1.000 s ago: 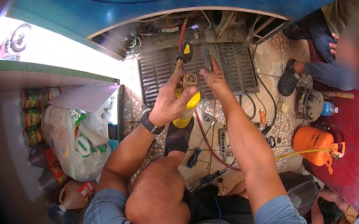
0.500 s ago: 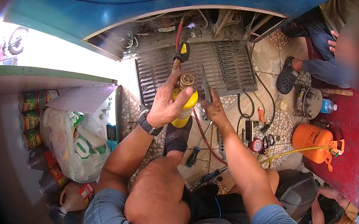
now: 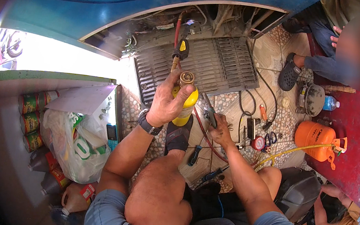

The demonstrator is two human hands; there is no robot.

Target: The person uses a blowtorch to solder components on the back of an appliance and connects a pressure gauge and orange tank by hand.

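Observation:
My left hand (image 3: 167, 103), with a watch on its wrist, is wrapped round a yellow gas cylinder (image 3: 183, 112) with a brass-coloured round fitting on top. Just beyond its fingertips is a black-and-yellow handpiece (image 3: 181, 49) with a brass stem and a red hose (image 3: 178, 25) running up from it; whether the fingers also hold the stem is hidden. To the right and apart from the cylinder, my right hand (image 3: 221, 130) is closed on a long, flat, dark grey tool (image 3: 208, 108) whose exact kind I cannot make out.
A slatted grille panel (image 3: 198, 65) lies under the blue vehicle body (image 3: 125, 6). Screwdrivers (image 3: 194, 155), a gauge (image 3: 258, 143) and hoses lie on the floor. An orange refrigerant tank (image 3: 315, 139) stands right, near a seated person (image 3: 327, 62). A plastic bag (image 3: 78, 145) is left.
My right hand has moved down and slightly right with the grey tool, away from the grille panel. The left hand and yellow cylinder have stayed nearly in place.

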